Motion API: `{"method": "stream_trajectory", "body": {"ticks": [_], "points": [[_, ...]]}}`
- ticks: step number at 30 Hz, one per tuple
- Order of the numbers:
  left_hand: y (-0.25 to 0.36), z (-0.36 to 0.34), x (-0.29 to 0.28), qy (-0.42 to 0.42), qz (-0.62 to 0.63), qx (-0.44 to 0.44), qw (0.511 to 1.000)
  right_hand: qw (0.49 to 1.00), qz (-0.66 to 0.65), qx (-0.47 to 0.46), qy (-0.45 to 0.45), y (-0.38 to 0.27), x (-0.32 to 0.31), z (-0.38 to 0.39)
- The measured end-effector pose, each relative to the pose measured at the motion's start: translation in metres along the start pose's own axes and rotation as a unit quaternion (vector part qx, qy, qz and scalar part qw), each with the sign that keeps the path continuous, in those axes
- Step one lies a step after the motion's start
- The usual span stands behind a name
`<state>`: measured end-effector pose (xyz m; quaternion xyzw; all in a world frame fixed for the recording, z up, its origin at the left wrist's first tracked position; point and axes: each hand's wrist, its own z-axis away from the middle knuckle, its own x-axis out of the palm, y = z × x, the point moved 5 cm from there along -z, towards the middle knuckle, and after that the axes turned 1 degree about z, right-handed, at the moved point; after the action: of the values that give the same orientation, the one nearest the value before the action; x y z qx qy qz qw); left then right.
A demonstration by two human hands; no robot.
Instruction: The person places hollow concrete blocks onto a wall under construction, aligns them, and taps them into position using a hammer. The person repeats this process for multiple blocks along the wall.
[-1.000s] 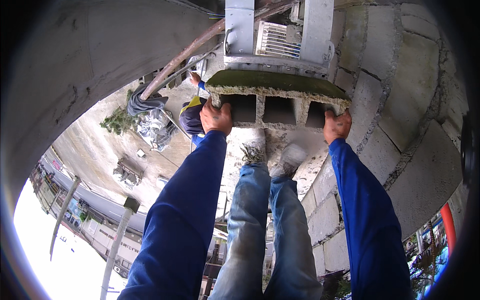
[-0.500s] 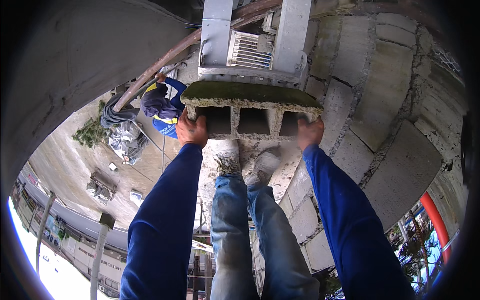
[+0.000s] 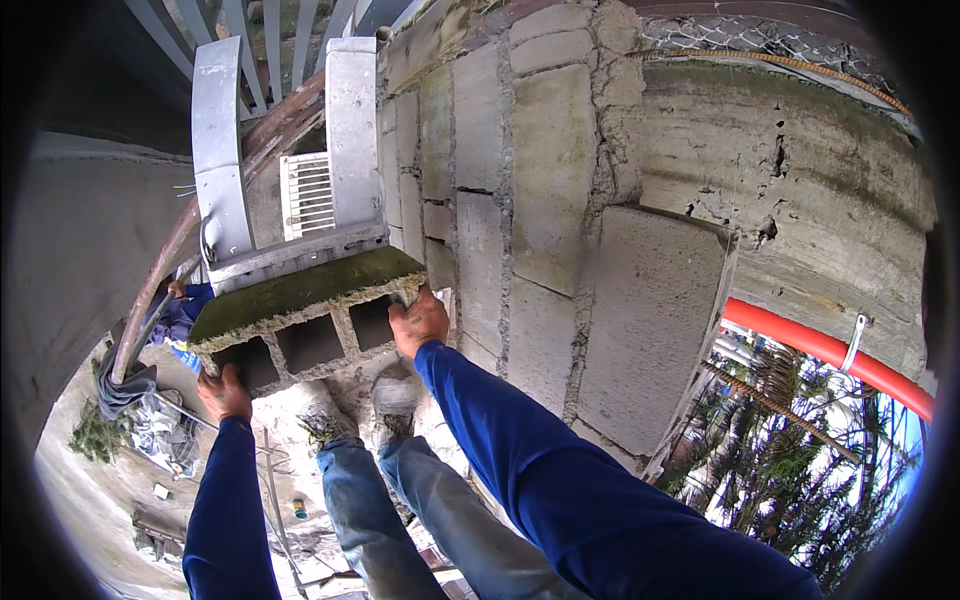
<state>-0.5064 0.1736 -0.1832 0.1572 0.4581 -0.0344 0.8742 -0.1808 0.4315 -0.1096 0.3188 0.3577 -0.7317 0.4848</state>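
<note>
A hollow concrete block (image 3: 308, 278) with a mossy green top and three square cavities is held in front of me, over my feet. My left hand (image 3: 225, 395) grips its left end, fingers curled at the cavity edge. My right hand (image 3: 420, 325) is closed round the right end. Just beyond the block are grey metal planks (image 3: 350, 135) with a crossbar and a white slatted grille (image 3: 306, 195) between them. A co-worker in blue (image 3: 182, 325) is partly hidden behind the block's left side.
A block wall (image 3: 545, 180) with rough mortar joints fills the right side. A red pipe (image 3: 830, 355), rusty rebar (image 3: 780, 410) and foliage lie farther right. A brown pole (image 3: 160, 260) slants along the grey concrete surface on the left. Ground with draped cloth shows far below, lower left.
The view has swung right, showing more wall and red pipe. The block, still in both hands, now sits left in view, tilted with its right end higher. The co-worker is more hidden.
</note>
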Motion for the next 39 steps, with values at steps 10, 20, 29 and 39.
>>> {"method": "stream_trajectory", "body": {"ticks": [10, 20, 29, 39], "points": [[-0.005, 0.0, -0.002, 0.031, 0.016, 0.013, 0.999, 1.0, -0.004, 0.008, -0.018, 0.001, 0.003, 0.0], [0.006, 0.005, -0.004, -0.029, 0.016, 0.003, 0.999, 0.999, -0.03, -0.011, 0.007, 0.007, 0.006, -0.001], [0.001, 0.003, -0.006, -0.021, 0.047, -0.021, 0.998, 1.0, -0.018, -0.009, 0.003, 0.004, 0.007, 0.0], [0.008, 0.005, -0.013, -0.003, 0.033, 0.013, 0.999, 1.0, 0.002, -0.011, 0.013, 0.001, 0.009, 0.0]]}}
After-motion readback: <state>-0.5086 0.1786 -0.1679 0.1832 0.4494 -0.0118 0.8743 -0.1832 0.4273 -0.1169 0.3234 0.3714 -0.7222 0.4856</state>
